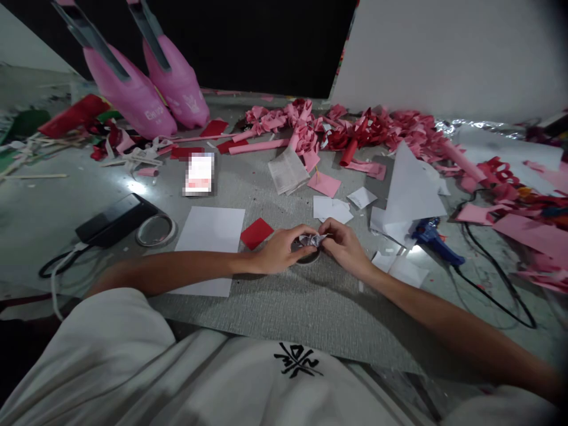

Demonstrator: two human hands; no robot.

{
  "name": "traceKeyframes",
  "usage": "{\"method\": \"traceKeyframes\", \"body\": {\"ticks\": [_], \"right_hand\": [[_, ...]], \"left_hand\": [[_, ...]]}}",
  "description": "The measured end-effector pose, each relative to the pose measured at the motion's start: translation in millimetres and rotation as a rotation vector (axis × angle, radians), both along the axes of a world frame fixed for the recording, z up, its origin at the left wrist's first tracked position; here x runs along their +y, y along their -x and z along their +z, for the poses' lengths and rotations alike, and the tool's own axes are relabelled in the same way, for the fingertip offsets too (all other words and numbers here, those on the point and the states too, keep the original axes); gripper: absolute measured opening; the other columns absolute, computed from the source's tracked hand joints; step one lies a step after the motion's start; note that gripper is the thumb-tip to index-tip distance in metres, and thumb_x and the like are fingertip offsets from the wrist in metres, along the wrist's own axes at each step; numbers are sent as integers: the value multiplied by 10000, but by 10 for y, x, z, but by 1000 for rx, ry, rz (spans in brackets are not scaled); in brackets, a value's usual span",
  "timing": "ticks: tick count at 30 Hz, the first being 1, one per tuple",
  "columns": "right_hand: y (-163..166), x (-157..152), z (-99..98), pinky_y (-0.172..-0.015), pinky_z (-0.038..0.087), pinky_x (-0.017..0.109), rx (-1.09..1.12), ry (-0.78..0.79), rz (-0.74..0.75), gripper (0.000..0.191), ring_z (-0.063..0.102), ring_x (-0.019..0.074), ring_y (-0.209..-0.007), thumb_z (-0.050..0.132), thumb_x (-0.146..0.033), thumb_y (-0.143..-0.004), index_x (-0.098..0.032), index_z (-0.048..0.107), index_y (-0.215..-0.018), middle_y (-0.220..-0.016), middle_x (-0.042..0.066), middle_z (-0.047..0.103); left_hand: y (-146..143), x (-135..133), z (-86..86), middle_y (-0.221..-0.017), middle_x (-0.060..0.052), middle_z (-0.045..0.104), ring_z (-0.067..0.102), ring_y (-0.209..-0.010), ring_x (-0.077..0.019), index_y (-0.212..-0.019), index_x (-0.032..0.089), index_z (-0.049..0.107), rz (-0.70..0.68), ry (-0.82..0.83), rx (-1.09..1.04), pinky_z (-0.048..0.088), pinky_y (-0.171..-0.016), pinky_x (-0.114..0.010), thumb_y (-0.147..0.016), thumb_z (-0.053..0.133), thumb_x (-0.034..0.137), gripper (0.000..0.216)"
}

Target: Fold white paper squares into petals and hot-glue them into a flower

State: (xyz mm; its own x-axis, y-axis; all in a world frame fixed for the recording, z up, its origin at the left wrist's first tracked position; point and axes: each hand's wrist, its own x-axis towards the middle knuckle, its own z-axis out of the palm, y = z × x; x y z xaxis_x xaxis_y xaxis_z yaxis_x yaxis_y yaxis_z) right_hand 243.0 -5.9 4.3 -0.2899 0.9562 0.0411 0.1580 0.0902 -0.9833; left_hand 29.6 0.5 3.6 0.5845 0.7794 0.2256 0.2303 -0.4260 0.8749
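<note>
Above the grey table, my left hand curls with thumb and fingers around a small crumpled silvery-white piece. The fingertips of my right hand pinch the same piece from the right side. Its exact kind is too small to make out. Just below it shows the edge of a dark round object, partly hidden by my left hand. A red paper square lies left of my left hand, and a white sheet is partly under my left forearm. White paper pieces lie beyond my fingers.
A blue glue gun with a black cord lies at right beside folded white paper. Pink paper curls line the back. At left are a tape roll, a black box-shaped device, a phone and pink bottles.
</note>
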Motion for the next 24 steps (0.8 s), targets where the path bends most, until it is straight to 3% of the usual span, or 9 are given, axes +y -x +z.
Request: {"method": "traceKeyframes", "body": {"ticks": [8, 14, 18, 24], "right_hand": [[61, -101, -28, -563, 384, 254, -92, -76, -148, 47, 515, 128, -612, 626, -226, -811, -221, 580, -809, -704, -28, 594], [65, -112, -12, -589, 442, 268, -21, -76, -114, 223, 549, 143, -676, 667, -438, -934, -222, 611, -919, -812, 13, 628], [47, -108, -16, -544, 410, 268, 34, -42, -76, 333, 508, 135, -625, 654, -559, -947, -227, 621, -959, -759, -4, 571], [45, -101, -12, -514, 360, 271, 87, -11, -45, 359, 454, 117, -532, 661, -587, -939, -239, 574, -915, -649, -47, 515]], "left_hand": [[2, -19, 1, -1084, -57, 728, 685, -953, -194, -1200, 205, 614, 27, 7, 5, 505, -878, -319, -992, 629, 436, 312], [-7, 15, -43, -1143, -85, 688, 671, -1000, -199, -1200, 204, 588, 32, 114, -129, 523, -856, -306, -983, 635, 504, 373], [-14, 18, -39, -1054, -68, 681, 684, -941, -192, -1195, 193, 562, 28, 211, -194, 527, -811, -292, -969, 661, 510, 401], [-29, 14, -53, -1035, -60, 655, 695, -908, -177, -1187, 182, 542, 24, 294, -282, 542, -815, -285, -966, 674, 494, 405]]}}
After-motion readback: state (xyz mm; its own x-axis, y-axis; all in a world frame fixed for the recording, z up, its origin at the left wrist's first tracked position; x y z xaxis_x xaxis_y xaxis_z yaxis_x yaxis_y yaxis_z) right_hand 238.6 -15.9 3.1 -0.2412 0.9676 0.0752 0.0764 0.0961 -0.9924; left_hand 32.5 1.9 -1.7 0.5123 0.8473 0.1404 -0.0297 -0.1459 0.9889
